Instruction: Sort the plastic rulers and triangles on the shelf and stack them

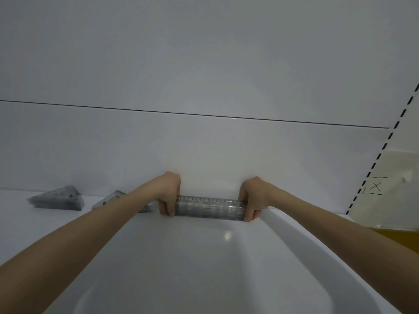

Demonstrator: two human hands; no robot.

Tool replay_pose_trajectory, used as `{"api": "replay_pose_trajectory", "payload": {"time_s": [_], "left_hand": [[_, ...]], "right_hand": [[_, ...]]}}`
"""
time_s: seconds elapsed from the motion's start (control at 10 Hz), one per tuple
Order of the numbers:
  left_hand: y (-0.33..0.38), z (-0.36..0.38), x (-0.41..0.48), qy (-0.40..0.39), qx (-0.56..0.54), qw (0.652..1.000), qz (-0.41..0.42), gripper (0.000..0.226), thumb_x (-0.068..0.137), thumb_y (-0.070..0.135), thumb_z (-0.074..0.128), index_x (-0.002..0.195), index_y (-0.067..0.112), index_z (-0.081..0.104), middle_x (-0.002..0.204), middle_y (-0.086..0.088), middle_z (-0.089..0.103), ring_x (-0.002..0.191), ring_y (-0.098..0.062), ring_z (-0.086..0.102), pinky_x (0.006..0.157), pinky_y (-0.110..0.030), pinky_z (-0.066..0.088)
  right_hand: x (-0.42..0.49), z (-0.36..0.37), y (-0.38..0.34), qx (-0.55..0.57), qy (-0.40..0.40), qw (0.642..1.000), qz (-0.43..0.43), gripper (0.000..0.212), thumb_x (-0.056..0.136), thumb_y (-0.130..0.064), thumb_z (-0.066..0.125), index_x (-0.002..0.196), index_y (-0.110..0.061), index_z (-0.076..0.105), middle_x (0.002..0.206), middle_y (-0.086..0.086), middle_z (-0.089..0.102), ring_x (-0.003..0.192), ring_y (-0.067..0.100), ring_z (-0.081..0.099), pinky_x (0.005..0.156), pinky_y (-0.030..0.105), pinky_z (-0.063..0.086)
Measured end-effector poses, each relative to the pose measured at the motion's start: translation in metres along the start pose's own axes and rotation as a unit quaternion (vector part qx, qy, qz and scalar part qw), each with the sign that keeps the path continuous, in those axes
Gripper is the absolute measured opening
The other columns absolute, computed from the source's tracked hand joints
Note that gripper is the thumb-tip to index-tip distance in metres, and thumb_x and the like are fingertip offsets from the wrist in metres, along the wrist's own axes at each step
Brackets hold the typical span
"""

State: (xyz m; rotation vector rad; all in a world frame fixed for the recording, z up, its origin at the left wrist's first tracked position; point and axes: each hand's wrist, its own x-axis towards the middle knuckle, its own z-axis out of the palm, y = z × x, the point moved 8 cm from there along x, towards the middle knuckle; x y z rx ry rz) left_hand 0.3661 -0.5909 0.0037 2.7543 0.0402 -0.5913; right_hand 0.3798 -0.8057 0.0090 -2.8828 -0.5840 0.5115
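Observation:
A stack of clear plastic rulers lies across the back of the white shelf, against the rear panel. My left hand grips the stack's left end, fingers curled down over it. My right hand grips the right end the same way. To the left, a stack of clear triangles rests on the shelf. A second triangle stack sits closer, partly hidden behind my left forearm.
The white rear panel rises straight behind the rulers. A raised shelf rim runs along the right side. Beyond it stand a slotted upright and a yellow surface.

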Motion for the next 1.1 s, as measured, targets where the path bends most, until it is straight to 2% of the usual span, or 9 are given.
{"api": "replay_pose_trajectory", "payload": {"time_s": [0.2, 0.3, 0.4, 0.5, 0.6, 0.8, 0.9, 1.0, 1.1], "left_hand": [[0.002, -0.001, -0.005, -0.007, -0.015, 1.0, -0.02, 0.039, 0.061, -0.004, 0.085, 0.096, -0.005, 0.066, 0.087, -0.021, 0.069, 0.053, -0.016, 0.068, 0.059, -0.03, 0.058], [0.001, -0.001, -0.007, -0.01, -0.019, 0.999, -0.037, 0.05, 0.063, -0.004, 0.083, 0.109, -0.003, 0.063, 0.103, -0.022, 0.069, 0.046, -0.017, 0.066, 0.062, -0.031, 0.059], [-0.002, 0.001, -0.005, -0.005, 0.016, 0.998, -0.062, 0.055, 0.068, -0.004, 0.079, 0.119, -0.002, 0.06, 0.113, -0.02, 0.066, 0.041, -0.008, 0.062, 0.054, -0.021, 0.056], [0.0, 0.004, -0.007, -0.006, 0.051, 0.995, -0.089, 0.051, 0.072, -0.003, 0.076, 0.12, 0.0, 0.06, 0.117, -0.016, 0.066, 0.038, -0.006, 0.059, 0.04, -0.013, 0.043], [0.0, -0.001, -0.011, 0.028, 0.103, 0.989, -0.103, 0.048, 0.069, 0.002, 0.078, 0.115, 0.006, 0.066, 0.11, -0.007, 0.07, 0.067, -0.011, 0.068, 0.037, -0.01, 0.04], [-0.002, -0.002, -0.005, 0.047, 0.137, 0.982, -0.12, 0.037, 0.066, 0.003, 0.079, 0.099, 0.013, 0.068, 0.086, 0.002, 0.067, 0.057, -0.007, 0.053, 0.04, -0.012, 0.041], [-0.004, -0.004, -0.004, 0.071, 0.086, 0.988, -0.108, 0.025, 0.072, 0.001, 0.071, 0.087, 0.015, 0.058, 0.075, 0.001, 0.059, 0.059, -0.01, 0.051, 0.035, -0.012, 0.037], [-0.004, -0.005, -0.007, 0.051, 0.057, 0.993, -0.092, 0.024, 0.079, -0.003, 0.064, 0.1, 0.009, 0.062, 0.109, -0.011, 0.067, 0.069, -0.017, 0.063, 0.049, -0.015, 0.049], [-0.001, -0.008, -0.016, 0.015, 0.042, 0.994, -0.103, 0.04, 0.074, -0.008, 0.066, 0.114, -0.005, 0.061, 0.109, -0.02, 0.068, 0.084, -0.03, 0.071, 0.076, -0.034, 0.058]], "right_hand": [[-0.003, 0.0, 0.001, -0.004, 0.007, 1.0, 0.001, 0.021, 0.06, -0.015, 0.078, 0.054, -0.017, 0.058, 0.04, -0.01, 0.054, 0.038, 0.0, 0.051, 0.042, 0.008, 0.035], [-0.007, -0.002, 0.007, 0.024, 0.013, 1.0, 0.014, 0.021, 0.06, -0.02, 0.081, 0.078, -0.019, 0.07, 0.061, -0.005, 0.064, 0.051, 0.004, 0.059, 0.053, 0.012, 0.049], [-0.012, -0.003, 0.01, 0.018, 0.031, 0.999, 0.022, 0.039, 0.063, -0.02, 0.081, 0.101, -0.018, 0.071, 0.081, -0.003, 0.065, 0.069, 0.008, 0.059, 0.072, 0.021, 0.054], [-0.014, -0.003, 0.008, 0.019, 0.033, 0.999, 0.038, 0.041, 0.065, -0.014, 0.077, 0.106, -0.016, 0.07, 0.085, -0.002, 0.062, 0.074, 0.01, 0.055, 0.062, 0.017, 0.048], [-0.012, -0.002, 0.007, 0.009, 0.028, 0.998, 0.053, 0.042, 0.063, -0.013, 0.074, 0.105, -0.01, 0.071, 0.083, -0.001, 0.057, 0.072, 0.012, 0.051, 0.057, 0.017, 0.041], [-0.009, -0.001, 0.003, -0.015, 0.029, 0.998, 0.051, 0.044, 0.062, -0.008, 0.071, 0.106, -0.005, 0.07, 0.083, 0.0, 0.054, 0.071, 0.014, 0.05, 0.057, 0.018, 0.039], [-0.013, -0.002, 0.002, -0.027, 0.038, 0.998, 0.05, 0.042, 0.063, -0.006, 0.072, 0.105, -0.008, 0.07, 0.088, 0.002, 0.06, 0.074, 0.016, 0.054, 0.056, 0.018, 0.043], [-0.013, 0.0, 0.003, -0.043, 0.033, 0.997, 0.049, 0.043, 0.067, -0.006, 0.071, 0.109, -0.011, 0.069, 0.094, 0.004, 0.063, 0.076, 0.017, 0.056, 0.057, 0.019, 0.046], [-0.026, -0.003, 0.004, -0.048, 0.029, 0.997, 0.058, 0.041, 0.072, -0.007, 0.069, 0.113, -0.012, 0.066, 0.096, 0.008, 0.067, 0.071, 0.018, 0.061, 0.066, 0.025, 0.053]]}}
